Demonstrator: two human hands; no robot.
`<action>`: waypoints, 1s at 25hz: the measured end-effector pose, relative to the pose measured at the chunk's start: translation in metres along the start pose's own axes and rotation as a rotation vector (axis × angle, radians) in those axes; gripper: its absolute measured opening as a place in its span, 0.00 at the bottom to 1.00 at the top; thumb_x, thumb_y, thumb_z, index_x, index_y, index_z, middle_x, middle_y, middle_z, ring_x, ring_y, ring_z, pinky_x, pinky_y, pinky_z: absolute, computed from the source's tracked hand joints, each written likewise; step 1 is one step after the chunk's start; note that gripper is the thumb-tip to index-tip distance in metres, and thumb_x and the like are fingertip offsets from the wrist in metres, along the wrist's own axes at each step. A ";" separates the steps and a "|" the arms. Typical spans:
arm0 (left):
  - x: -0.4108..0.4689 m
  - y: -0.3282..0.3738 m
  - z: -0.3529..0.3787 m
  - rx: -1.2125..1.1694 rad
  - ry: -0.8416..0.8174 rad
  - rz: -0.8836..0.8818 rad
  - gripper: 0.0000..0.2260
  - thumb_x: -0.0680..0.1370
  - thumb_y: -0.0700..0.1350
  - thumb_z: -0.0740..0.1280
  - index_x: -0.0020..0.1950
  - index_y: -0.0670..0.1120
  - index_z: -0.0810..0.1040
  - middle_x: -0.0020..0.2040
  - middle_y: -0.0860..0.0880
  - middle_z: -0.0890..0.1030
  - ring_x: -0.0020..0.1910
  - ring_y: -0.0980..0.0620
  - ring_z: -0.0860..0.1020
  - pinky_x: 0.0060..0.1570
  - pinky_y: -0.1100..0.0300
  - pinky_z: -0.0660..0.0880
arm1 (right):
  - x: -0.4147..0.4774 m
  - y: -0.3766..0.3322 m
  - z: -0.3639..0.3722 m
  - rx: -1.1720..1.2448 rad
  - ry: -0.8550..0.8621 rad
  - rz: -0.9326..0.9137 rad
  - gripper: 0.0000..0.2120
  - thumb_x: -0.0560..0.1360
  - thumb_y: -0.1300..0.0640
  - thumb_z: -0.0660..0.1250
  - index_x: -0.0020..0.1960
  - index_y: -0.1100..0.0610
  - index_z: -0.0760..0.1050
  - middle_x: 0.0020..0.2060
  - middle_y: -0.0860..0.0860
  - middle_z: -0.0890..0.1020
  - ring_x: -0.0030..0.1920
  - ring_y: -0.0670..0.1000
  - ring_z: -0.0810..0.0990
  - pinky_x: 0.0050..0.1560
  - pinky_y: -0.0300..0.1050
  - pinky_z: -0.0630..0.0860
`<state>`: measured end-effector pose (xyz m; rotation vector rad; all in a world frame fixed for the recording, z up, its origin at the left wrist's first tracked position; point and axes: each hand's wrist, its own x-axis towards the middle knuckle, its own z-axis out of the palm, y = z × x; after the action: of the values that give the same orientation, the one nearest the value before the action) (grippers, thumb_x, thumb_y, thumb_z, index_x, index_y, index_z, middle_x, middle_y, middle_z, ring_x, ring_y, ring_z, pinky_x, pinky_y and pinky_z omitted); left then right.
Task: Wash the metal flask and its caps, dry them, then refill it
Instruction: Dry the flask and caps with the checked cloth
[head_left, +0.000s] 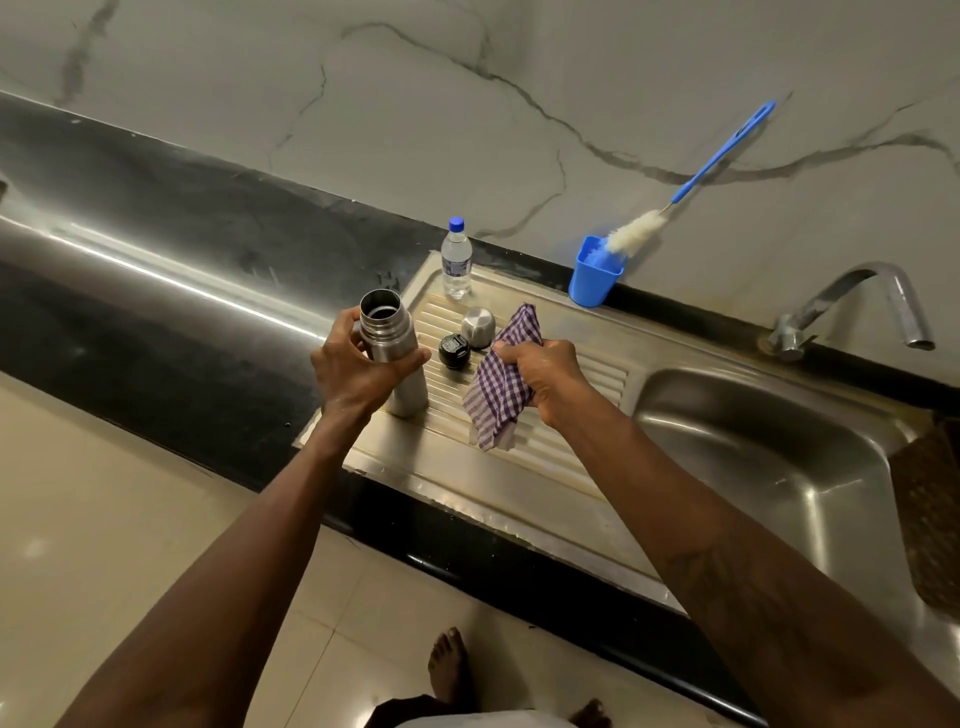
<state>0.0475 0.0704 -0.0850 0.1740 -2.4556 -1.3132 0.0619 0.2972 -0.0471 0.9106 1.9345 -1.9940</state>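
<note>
Where the polished black counter (234, 244) meets the ribbed steel drainboard (519, 467), the left hand (358, 371) grips the metal flask (397, 358) at mid-body, fingers curled round its far side and thumb across the front. The flask, a smooth brushed-steel cylinder with a threaded neck, stands upright at the drainboard's left edge, its long axis vertical and its uncapped mouth pointing up. Behind it stands a clear plastic water bottle (456, 258) with a blue lid. Just right of the flask, a rounded black stopper (454, 352) and a domed steel cap (478, 326) sit side by side on the ribs. The right hand (545, 379) clenches a purple-and-white checked cloth (496, 395), fingers bunched tight into its folds and the loose end hanging over the ribs. Farther right, a blue plastic cup (595, 275) holds a fluffy white bottle brush (636, 231) leaning on the marble wall, beside the steel sink (753, 457) and curved tap (857, 306).
</note>
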 end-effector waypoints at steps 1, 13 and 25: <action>0.002 -0.002 0.000 -0.006 -0.001 -0.004 0.38 0.59 0.62 0.85 0.63 0.48 0.77 0.55 0.49 0.86 0.50 0.53 0.83 0.49 0.49 0.84 | 0.002 0.001 0.003 0.003 -0.002 0.003 0.23 0.73 0.58 0.78 0.65 0.60 0.74 0.52 0.56 0.85 0.49 0.57 0.86 0.52 0.58 0.84; -0.006 -0.013 0.001 -0.039 -0.094 -0.092 0.47 0.58 0.62 0.86 0.72 0.50 0.72 0.65 0.46 0.83 0.60 0.50 0.81 0.59 0.52 0.80 | 0.007 0.005 0.012 0.008 -0.015 -0.003 0.20 0.74 0.59 0.77 0.63 0.61 0.76 0.50 0.57 0.86 0.48 0.57 0.87 0.51 0.58 0.85; -0.060 -0.016 0.001 -0.061 0.045 -0.249 0.37 0.64 0.66 0.81 0.65 0.48 0.77 0.60 0.48 0.83 0.55 0.50 0.83 0.54 0.51 0.83 | -0.004 0.015 -0.015 0.025 -0.056 -0.027 0.10 0.74 0.61 0.76 0.50 0.56 0.76 0.47 0.56 0.85 0.46 0.56 0.86 0.48 0.54 0.85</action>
<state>0.1021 0.0782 -0.1138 0.5018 -2.4125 -1.4641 0.0780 0.3085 -0.0565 0.8291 1.9058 -2.0411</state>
